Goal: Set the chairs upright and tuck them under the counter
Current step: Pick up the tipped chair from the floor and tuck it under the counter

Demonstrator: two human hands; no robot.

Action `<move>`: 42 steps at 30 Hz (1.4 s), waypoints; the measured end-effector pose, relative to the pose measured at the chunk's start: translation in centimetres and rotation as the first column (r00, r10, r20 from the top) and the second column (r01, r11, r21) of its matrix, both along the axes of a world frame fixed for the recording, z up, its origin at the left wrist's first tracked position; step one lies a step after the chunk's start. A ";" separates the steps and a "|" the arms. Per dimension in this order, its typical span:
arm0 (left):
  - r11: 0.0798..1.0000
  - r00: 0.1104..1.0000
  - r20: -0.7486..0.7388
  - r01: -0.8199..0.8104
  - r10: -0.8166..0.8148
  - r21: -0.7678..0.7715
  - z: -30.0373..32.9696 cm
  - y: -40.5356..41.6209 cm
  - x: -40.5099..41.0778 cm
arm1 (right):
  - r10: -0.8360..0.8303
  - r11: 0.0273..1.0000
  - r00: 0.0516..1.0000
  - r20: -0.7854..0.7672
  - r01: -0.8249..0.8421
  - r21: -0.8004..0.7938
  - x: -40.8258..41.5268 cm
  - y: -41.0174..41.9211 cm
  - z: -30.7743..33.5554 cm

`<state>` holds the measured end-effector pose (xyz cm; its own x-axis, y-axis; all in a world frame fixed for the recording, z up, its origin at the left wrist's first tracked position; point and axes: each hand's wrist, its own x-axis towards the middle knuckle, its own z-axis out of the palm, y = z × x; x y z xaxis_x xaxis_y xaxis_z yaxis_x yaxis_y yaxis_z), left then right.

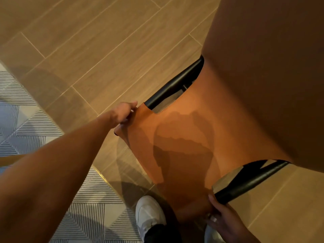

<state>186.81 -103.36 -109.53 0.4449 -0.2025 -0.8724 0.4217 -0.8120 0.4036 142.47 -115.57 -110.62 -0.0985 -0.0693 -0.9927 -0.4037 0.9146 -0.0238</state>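
Note:
An orange leather chair (189,137) with a black metal frame (173,86) fills the middle and right of the head view, seen from above, its backrest towards me. My left hand (122,112) grips the left top corner of the backrest. My right hand (222,214) grips the right top corner, beside the black frame tube (245,183). The chair's seat (266,76) spreads out at the upper right. No counter is in view.
Wood-look floor tiles (98,41) lie under and around the chair. A grey striped patterned rug (26,123) covers the floor at the left. My white shoe (149,214) stands just behind the chair's back.

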 end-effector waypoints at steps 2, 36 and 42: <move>1.000 1.000 0.009 0.006 -0.006 0.005 2.6 -0.2 0.1 | 0.017 1.000 1.000 -0.003 -0.017 0.022 -0.2 -0.6 2.1; 0.388 0.207 0.441 0.843 -0.873 0.372 50.5 -24.3 -0.4 | 0.069 0.975 0.998 -0.004 -0.068 -0.212 2.0 -28.6 48.1; -0.012 -0.215 0.347 0.863 -0.913 0.506 53.9 -27.9 1.0 | 0.071 0.962 0.983 -0.167 -0.112 -0.250 4.7 -30.9 52.2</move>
